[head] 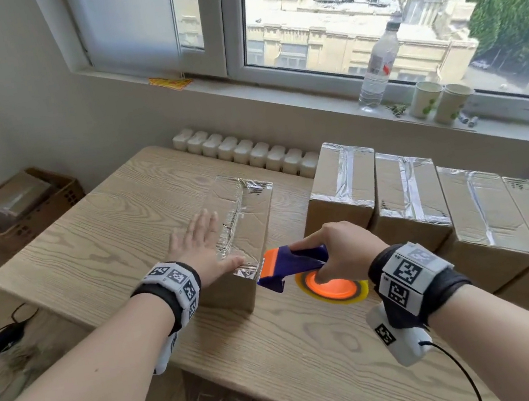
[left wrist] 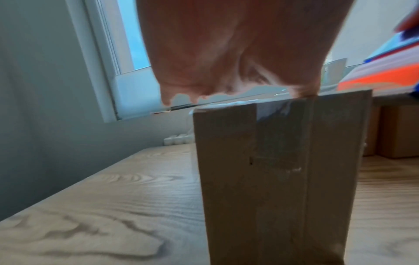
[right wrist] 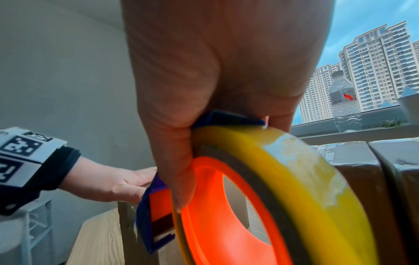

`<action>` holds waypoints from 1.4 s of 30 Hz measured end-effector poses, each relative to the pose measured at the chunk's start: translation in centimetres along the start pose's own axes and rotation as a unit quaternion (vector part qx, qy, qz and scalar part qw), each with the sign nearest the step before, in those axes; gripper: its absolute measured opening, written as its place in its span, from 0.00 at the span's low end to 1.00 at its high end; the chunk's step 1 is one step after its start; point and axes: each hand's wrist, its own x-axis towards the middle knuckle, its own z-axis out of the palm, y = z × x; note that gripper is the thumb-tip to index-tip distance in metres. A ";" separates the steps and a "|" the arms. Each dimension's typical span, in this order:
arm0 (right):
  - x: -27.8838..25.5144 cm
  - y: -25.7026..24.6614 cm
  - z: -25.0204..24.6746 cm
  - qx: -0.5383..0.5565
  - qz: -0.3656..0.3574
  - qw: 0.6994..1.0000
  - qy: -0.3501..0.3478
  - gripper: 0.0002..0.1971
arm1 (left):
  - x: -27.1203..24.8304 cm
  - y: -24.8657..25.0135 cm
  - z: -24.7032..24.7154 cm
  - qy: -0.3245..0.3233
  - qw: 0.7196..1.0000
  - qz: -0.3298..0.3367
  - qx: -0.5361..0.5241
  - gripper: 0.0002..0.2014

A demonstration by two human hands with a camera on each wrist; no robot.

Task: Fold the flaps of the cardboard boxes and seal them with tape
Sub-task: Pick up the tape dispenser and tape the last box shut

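My right hand [head: 340, 250] curls around the blue-and-orange tape dispenser [head: 292, 265], holding it at the near right corner of the cardboard box [head: 247, 234], its toothed end touching the taped edge. My left hand [head: 201, 248] lies flat, fingers straight and spread, pressing the box's top along its left side. The box sits on the tabletop [head: 95, 234]. Farther right, a row of sealed boxes [head: 407, 191] stands under the window.
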 end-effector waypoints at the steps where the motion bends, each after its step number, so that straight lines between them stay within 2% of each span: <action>1: 0.0 0.1 0.0 0.000 0.000 1.000 0.000 0.32 | 0.2 0.5 0.2 -0.002 0.999 0.038 0.009 0.43; 3: -0.1 0.2 -0.1 0.004 0.000 1.000 0.001 0.33 | 0.5 1.7 0.8 -0.015 0.997 0.070 0.003 0.34; 5: -0.1 0.3 0.0 0.011 0.001 1.000 0.001 0.33 | 0.8 2.8 1.4 -0.023 0.998 0.058 -0.017 0.32; 9: -0.1 0.5 0.5 0.030 -0.001 1.000 0.007 0.33 | 1.2 3.2 2.0 -0.031 0.999 0.023 -0.008 0.40; 16: -2.0 2.0 0.2 0.105 0.007 0.994 0.028 0.34 | 1.4 3.5 2.0 -0.024 1.000 0.009 0.005 0.44; 19: -2.9 2.6 0.4 0.101 0.004 0.994 0.032 0.35 | 1.0 3.4 1.9 -0.019 1.000 0.011 0.011 0.43; 25: -5.2 5.7 0.9 0.082 0.050 0.995 0.024 0.35 | 1.3 3.2 1.9 -0.028 0.999 0.022 0.014 0.45; 30: -3.0 4.0 2.3 0.010 0.040 0.999 -0.004 0.35 | 1.3 3.2 1.9 -0.025 1.000 0.014 0.009 0.47; 36: 0.1 2.3 4.6 0.003 0.039 0.999 -0.037 0.36 | 1.2 3.5 2.2 -0.011 1.000 -0.002 -0.003 0.45; 42: 2.3 1.1 5.4 0.008 0.023 0.999 -0.036 0.37 | 1.4 6.0 2.6 0.007 0.999 -0.045 0.002 0.45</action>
